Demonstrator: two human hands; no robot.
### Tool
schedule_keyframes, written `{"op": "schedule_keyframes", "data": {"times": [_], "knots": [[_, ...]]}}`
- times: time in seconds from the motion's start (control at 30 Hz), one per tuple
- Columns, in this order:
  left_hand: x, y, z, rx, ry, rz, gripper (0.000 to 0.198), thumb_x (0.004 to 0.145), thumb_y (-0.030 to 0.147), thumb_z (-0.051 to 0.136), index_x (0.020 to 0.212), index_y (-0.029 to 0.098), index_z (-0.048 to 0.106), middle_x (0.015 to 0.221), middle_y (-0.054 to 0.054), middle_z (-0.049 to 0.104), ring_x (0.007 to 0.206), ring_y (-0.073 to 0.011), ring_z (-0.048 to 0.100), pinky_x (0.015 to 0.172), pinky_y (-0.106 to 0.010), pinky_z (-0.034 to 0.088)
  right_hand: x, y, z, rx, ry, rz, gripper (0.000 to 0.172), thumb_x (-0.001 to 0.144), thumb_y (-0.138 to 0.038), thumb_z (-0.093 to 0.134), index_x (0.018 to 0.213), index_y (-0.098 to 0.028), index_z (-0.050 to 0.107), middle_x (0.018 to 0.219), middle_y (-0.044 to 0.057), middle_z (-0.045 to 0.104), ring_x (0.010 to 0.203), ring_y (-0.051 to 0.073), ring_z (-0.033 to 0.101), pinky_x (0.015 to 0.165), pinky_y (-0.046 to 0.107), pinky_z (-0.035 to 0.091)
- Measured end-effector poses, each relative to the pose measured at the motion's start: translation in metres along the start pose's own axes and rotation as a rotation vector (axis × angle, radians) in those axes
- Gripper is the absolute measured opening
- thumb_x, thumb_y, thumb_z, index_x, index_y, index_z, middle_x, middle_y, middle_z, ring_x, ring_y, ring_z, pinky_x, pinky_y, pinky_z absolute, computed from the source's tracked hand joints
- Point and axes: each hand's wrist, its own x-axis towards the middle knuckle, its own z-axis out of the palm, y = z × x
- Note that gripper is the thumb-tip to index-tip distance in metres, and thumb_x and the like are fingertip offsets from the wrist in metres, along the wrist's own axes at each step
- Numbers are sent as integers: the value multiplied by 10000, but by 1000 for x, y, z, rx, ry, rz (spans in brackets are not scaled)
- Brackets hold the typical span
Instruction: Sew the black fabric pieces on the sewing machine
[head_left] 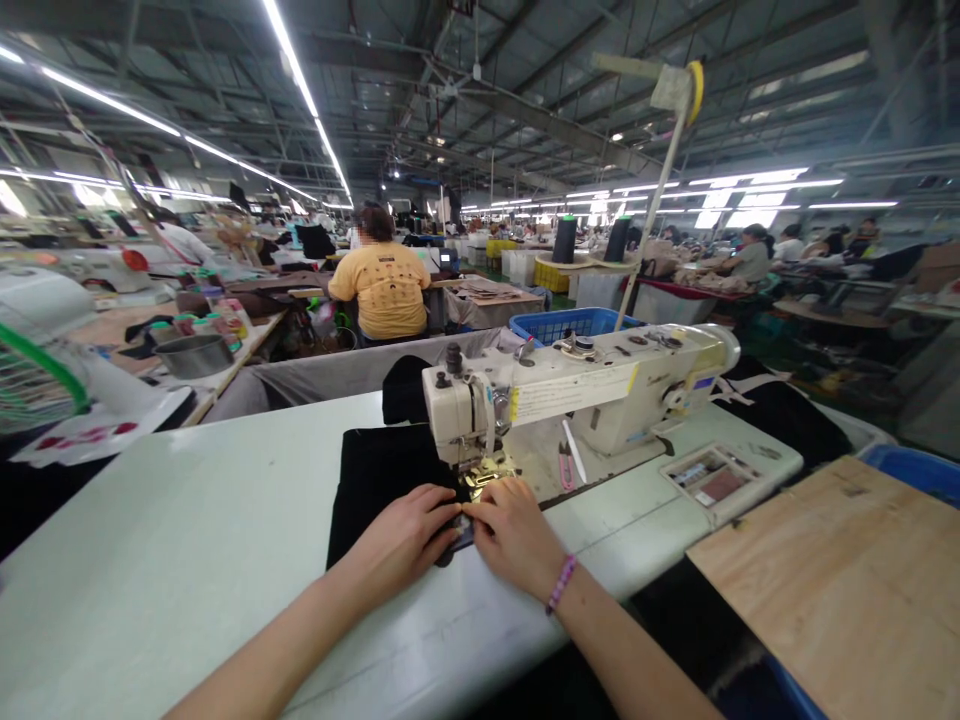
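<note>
Well, left hand (409, 525): it is lying palm down, forearm slanting in from the lower left, fingers half bent and pointing at the needle area.
Right hand (517, 530): it is mirroring that pose from the lower right, wrist wearing a purple beaded bracelet (561, 585), knuckles rising just in front of the gold-coloured metal piece (491, 475).
Grip: both hands are curling partway, thumbs and forefingers almost meeting; whether they are pinching the cloth or only pressing it, I cannot tell.
Black cloth (382, 480): it is lying flat left of the needle area, partly under the left fingers and reaching beneath the machine head.
Sewing machine (622, 432): its body is carrying a dark script mark, too small to read, and a blue display (703, 383).
Paper strip (574, 395): it is showing rows of unreadable writing, yellow tape marking its ends.
Tabletop (187, 540): it is spreading broadly leftward, its front edge passing under the forearms.
Close limits: the machine head is standing just beyond the fingertips; pink snips (565, 468) are lying beyond the right hand; a wooden board (847, 580) is flanking the right forearm.
</note>
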Motion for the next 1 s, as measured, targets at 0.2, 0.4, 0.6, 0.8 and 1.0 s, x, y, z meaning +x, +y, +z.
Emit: {"op": "schedule_keyframes", "data": {"times": [0.2,0.4,0.6,0.8,1.0], "knots": [[12,-20,-1,23,14,-8,268,956,273,536,1140,196,715,1183,-114,703,1098,-260,650,970,-431,562,4,-7,-1,-44,6,33,159,884,-134,608,984,-208,706,948,60,608,961,251,523,917,428,447],[13,-33,10,50,65,-56,311,991,295,468,1164,171,694,1199,-121,695,1118,-257,643,992,-435,549,-25,-17,2,7,43,61,373,883,-92,587,1238,-205,613,1184,92,605,1117,268,530,1045,483,426],[10,-37,19,67,85,-164,350,991,277,469,1276,167,639,1322,-128,652,1243,-270,591,1085,-473,484,-35,-17,4,53,60,49,391,873,-63,543,1235,-196,606,1223,108,601,1175,286,533,1087,524,420],[-13,-21,8,116,-16,-234,329,953,198,517,1242,140,663,1326,-158,658,1229,-304,609,1067,-496,493,-36,-14,5,38,53,-3,381,886,-72,530,1246,-176,594,1210,118,598,1158,285,540,1052,523,458],[-59,17,-11,179,-162,-320,365,823,6,498,1111,134,681,1106,-163,714,1027,-314,674,836,-444,581,-39,-12,10,15,88,-11,365,892,-74,532,1239,-161,608,1205,130,607,1147,292,552,1045,533,466]]}}
